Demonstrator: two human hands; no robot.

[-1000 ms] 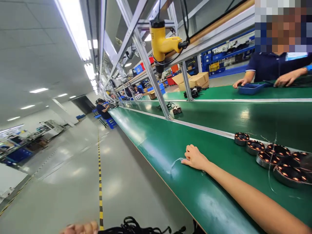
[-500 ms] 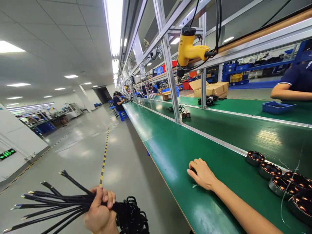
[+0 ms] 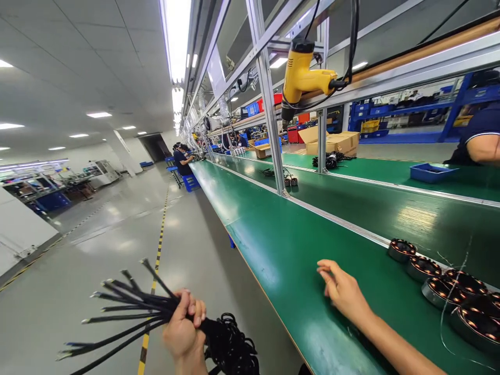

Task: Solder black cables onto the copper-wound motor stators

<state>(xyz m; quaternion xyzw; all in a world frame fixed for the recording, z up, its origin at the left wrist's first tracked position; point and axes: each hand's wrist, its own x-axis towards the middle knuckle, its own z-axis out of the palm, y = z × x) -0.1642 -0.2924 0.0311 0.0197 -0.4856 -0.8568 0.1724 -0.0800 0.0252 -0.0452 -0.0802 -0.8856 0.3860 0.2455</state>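
Observation:
My left hand (image 3: 184, 325) is wrapped round a bundle of black cables (image 3: 140, 304) beside the bench, over the floor. The cable ends fan out to the left, and the coiled part (image 3: 232, 346) hangs on the other side of the fist. Over the green bench top (image 3: 265, 234) is my right hand (image 3: 344, 291), its fingers loosely bent and apart, with nothing seen in it. Several round metal rings with copper windings (image 3: 443, 291) lie to the right of that hand, near the metal rail.
A yellow heat gun (image 3: 302, 78) hangs from the metal frame (image 3: 269, 114). Beyond are a cardboard box (image 3: 338, 143), a blue tray (image 3: 432, 172), black cables (image 3: 332, 160) and a person's arm (image 3: 484, 147). Farther down the bench, a person (image 3: 180, 160) sits.
The view has shifted slightly. My left hand with the cables has moved right in the picture. My right hand has moved right and lifted, its fingers turned. The person across has shifted right.

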